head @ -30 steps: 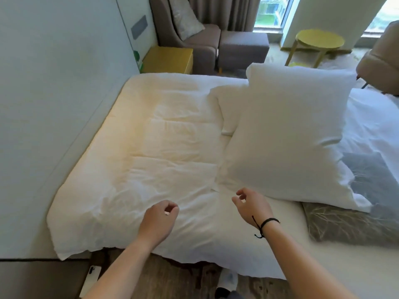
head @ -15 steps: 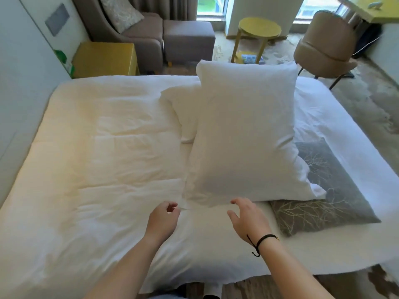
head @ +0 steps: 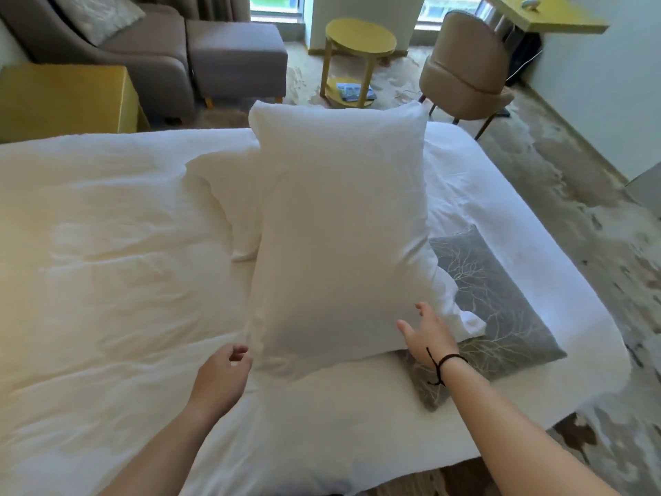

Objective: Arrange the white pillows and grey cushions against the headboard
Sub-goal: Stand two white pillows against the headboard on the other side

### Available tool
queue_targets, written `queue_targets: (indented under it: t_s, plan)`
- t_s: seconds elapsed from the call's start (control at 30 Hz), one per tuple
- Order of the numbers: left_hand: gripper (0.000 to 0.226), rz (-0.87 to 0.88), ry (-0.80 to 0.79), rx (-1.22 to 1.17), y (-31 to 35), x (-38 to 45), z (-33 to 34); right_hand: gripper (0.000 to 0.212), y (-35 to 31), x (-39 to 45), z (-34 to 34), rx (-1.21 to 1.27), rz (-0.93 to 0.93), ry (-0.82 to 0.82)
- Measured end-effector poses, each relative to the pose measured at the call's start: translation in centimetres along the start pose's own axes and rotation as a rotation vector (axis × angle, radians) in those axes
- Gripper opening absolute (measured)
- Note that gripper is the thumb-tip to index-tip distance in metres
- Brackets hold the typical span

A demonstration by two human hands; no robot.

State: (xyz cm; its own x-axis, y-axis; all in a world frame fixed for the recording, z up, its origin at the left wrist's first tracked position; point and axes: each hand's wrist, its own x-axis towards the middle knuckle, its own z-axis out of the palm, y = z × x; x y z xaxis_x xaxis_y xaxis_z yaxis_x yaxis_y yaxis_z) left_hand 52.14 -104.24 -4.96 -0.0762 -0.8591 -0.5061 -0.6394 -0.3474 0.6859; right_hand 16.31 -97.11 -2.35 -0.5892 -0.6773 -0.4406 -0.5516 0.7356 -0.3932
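Note:
A big white pillow lies across the middle of the bed, its near end resting partly on a grey cushion with a branch pattern. A second white pillow lies behind it to the left, mostly covered. My left hand hovers at the pillow's near left corner with fingers loosely curled and holds nothing. My right hand, a black band on its wrist, is spread open at the pillow's near right edge, over the cushion. The headboard is out of view.
Beyond the bed stand a yellow nightstand, a brown armchair with a cushion and footstool, a round yellow side table and a tan chair. A yellow desk is at the far right. Patterned floor runs along the right.
The view has swung right, off the wall and headboard side, toward the window. Both hands have moved forward to the big pillow's near corners; the right hand has opened wider.

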Motion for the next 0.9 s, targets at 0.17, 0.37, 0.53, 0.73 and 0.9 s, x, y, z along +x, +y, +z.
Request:
queue_targets:
  t_s: [0.17, 0.37, 0.53, 0.73, 0.9]
  plan:
    - [0.022, 0.04, 0.028, 0.075, 4.3, 2.2, 2.6, 0.089, 2.8, 9.3, -3.3, 0.093, 0.129, 0.022]
    - [0.026, 0.127, -0.036, 0.159, 9.4, 3.6, 7.8, 0.11, 6.7, 14.1, -3.0, 0.134, 0.197, -0.109]
    - [0.024, 0.139, -0.092, 0.228, 11.2, 3.6, 10.4, 0.102, 8.5, 16.1, -1.2, 0.2, 0.174, -0.139]
    - [0.028, 0.169, -0.08, 0.293, 12.3, 3.5, 11.3, 0.044, 8.8, 17.4, -1.5, 0.161, 0.129, -0.126]
    - [0.028, 0.2, -0.09, 0.286, 12.8, 3.4, 11.7, 0.034, 7.1, 15.9, -1.5, 0.143, 0.053, -0.101]
